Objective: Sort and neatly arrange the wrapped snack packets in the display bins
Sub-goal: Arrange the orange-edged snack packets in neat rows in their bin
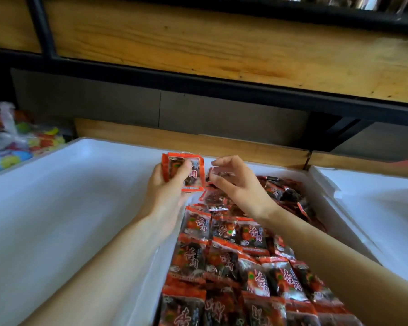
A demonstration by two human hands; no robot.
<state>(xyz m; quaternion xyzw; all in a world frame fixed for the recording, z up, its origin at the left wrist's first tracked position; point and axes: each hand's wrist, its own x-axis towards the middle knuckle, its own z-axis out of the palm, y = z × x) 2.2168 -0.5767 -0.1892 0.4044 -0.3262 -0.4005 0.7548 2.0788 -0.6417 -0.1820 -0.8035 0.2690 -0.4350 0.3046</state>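
Judging by the layout, the task is partly complete. In the near part of the white foam bin [118, 147], the red-and-black snack packets lie flat in neat rows [222, 255], edges overlapping and printed faces up. Toward the far right corner of the same bin a loose heap [285, 194] remains, its packets tilted and facing different ways. The left portion of the bin floor shows bare white, so space for further rows is available. Remaining work, as estimated: gather the heap, align it and extend the rows.

Hand pose:
- The left hand [172, 182] is raised over the far end of the rows, palm turned inward. Its fingers and thumb are curled round a small stack of packets [186, 172], held upright with the thumb across the front face.
- The right hand [238, 184] is just beside the stack, with the wrist above the heap. Its fingers are bent, with index finger and thumb brought close on either side of a single packet [222, 174]. Whether that pinch has closed cannot be told.

Both forearms reach in from the near edge. A neighbouring bin [363, 184] stands to the right; a bin of coloured sweets [21, 142] stands to the left.
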